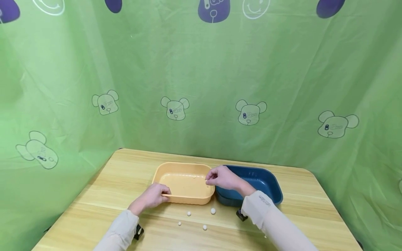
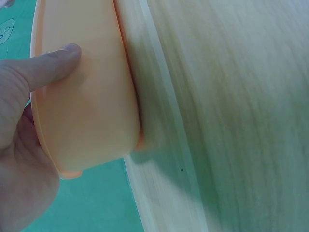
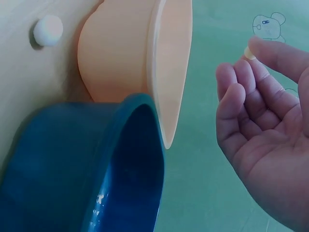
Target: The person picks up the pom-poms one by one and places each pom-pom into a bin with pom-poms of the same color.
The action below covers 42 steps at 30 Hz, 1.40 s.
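Observation:
My left hand [image 1: 153, 196] grips the near-left rim of a pale orange basin [image 1: 185, 199]. In the left wrist view its thumb [image 2: 60, 63] lies on the basin's outer wall, with the other fingers behind the rim. Over that basin's right end, my right hand [image 1: 224, 177] pinches a small pale ball [image 3: 249, 53] between thumb and forefinger, the other fingers curled in. A few tiny bits [image 1: 194, 177] show inside the orange basin. Several white balls, one of them a larger ball [image 1: 213, 211], lie on the table in front of it.
A dark blue basin [image 1: 273, 184] stands right beside the orange one, under my right forearm. Both are on a light wooden table [image 1: 125, 167]. Behind and at the sides hangs a green curtain [image 1: 207, 139] with printed bear heads.

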{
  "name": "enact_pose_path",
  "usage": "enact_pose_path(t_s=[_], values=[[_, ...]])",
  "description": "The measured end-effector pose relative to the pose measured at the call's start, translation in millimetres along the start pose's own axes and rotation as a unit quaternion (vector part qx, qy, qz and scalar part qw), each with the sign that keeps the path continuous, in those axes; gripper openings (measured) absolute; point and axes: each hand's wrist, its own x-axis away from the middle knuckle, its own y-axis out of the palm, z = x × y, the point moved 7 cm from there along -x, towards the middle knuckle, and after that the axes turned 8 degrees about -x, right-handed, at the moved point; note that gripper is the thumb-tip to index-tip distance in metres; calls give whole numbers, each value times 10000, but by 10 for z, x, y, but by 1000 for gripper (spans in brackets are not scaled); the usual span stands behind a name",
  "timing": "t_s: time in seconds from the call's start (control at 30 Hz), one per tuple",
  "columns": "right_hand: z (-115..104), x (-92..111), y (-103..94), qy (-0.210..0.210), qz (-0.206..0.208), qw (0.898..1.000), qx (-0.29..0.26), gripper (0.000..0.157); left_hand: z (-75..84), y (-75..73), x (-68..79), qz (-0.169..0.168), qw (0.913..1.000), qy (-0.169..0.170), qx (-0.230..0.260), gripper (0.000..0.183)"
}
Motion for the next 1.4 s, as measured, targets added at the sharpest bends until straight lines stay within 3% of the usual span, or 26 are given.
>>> enact_pose_path(t_s=[0.87,1.4], values=[[192,-362,100,753,228,9966,-253,7,-8,14,-3,-66,9999,-3,78,9],[231,-569,176,828,303,9959,-193,6,0,4,-4,-55,10000,26,29,9]])
